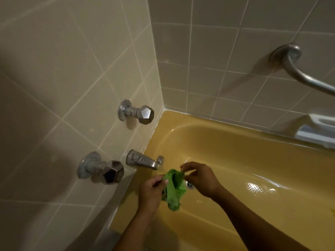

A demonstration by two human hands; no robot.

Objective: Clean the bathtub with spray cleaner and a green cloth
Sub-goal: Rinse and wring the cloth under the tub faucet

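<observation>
- Cloth point(174, 189): green, bunched, held up over the tub point(235, 160) floor at the tap end, just below the spout point(143, 161). Lower end hangs free.
- L hand point(150, 192): grips cloth's left side, fingers curled round it, thumb laid across the front. Back of hand faces cam. Forearm comes up from the bottom edge, nearly straight.
- R hand point(201, 180): pinches cloth's top right edge w/ thumb + forefinger tips. Other fingers loosely curled, off the cloth. Back of hand up. Forearm runs in diagonally from lower right, over the tub.
- Hands close together, cloth btwn them.
- Tub: yellow, glossy, w/ light glare on the floor right of R hand.
- Drain point(189, 184): metal, partly hidden behind cloth + R hand.
- Two faceted metal knobs on the tiled wall: one point(107, 172) left of spout, one point(139, 113) above it.
- Grab bar point(293, 69) on back wall, top right; white soap dish point(319, 131) below it at right edge.
</observation>
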